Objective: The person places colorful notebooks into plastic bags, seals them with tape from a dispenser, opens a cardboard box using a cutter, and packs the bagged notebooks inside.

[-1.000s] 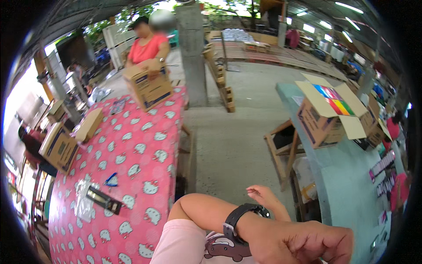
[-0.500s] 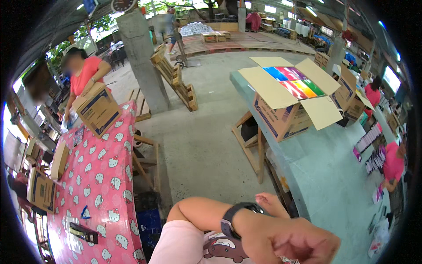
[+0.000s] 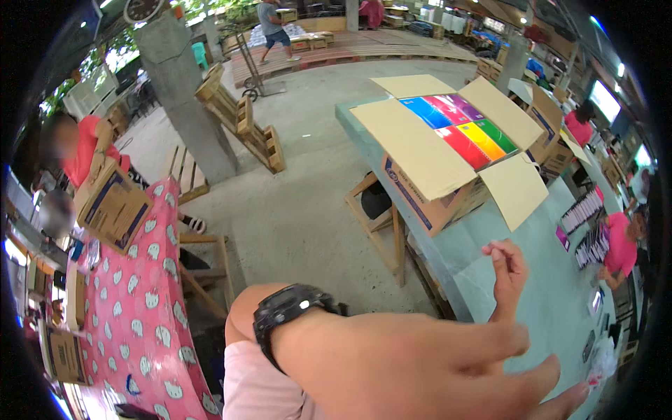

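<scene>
My left hand (image 3: 448, 360) reaches across the lower middle, close to the camera, with a black watch (image 3: 290, 316) on its wrist. Its fingers are apart and slightly blurred, and nothing shows in them. Beyond it, my right hand (image 3: 507, 269) is raised over the edge of the green table (image 3: 483, 280), fingers curled in and no object visible in them. Nearest to that hand stands an open cardboard box (image 3: 420, 199) with its flaps spread. Inside the box lie stacks of notebooks (image 3: 462, 129) with blue, red, purple, yellow and green covers.
At left, a pink patterned table (image 3: 143, 315) holds a cardboard box (image 3: 115, 206) that a person in pink (image 3: 87, 147) is handling. A wooden pallet (image 3: 245, 122) leans near a concrete pillar (image 3: 185, 98). Another worker (image 3: 619, 241) sits by notebook rows (image 3: 591, 245) at right.
My left hand has opened and stretched out to the right. My right hand has risen beside the green table. The view has shifted, and the person in the background has stepped right.
</scene>
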`<state>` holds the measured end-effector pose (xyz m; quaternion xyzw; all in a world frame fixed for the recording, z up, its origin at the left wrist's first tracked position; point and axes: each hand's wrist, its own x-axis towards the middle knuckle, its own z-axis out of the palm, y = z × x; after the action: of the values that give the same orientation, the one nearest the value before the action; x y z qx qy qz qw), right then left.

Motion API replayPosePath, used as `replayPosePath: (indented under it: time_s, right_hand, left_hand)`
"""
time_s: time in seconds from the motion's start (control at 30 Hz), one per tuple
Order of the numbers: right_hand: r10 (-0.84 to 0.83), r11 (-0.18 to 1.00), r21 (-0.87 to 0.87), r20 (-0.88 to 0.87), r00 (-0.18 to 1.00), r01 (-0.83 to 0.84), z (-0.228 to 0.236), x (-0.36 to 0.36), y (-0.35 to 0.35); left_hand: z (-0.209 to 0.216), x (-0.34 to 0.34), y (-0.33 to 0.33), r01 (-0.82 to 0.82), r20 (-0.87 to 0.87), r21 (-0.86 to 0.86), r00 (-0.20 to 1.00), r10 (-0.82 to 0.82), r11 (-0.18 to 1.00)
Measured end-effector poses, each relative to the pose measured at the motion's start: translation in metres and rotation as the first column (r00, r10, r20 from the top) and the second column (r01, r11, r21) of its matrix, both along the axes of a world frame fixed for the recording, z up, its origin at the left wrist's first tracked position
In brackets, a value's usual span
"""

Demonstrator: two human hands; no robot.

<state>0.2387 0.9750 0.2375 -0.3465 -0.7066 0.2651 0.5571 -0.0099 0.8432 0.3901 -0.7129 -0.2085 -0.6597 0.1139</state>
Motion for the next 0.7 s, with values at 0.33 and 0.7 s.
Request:
replayPosePath:
  time_s: [0.33,0.7]
  right_hand:
    - [-0.376,0.904,0.192,-0.063,0.924,0.382,0.001,0.028,0.091]
    - [-0.499,0.819,0.476,0.316,0.807,0.319,-0.050,0.001,0.185]
  left_hand:
    - [-0.008,-0.010,0.087,0.296,-0.161,0.266,0.952,-0.261,0.917]
    - [-0.034,-0.045,0.148,0.185,0.280,-0.057,0.946,-0.163,0.981]
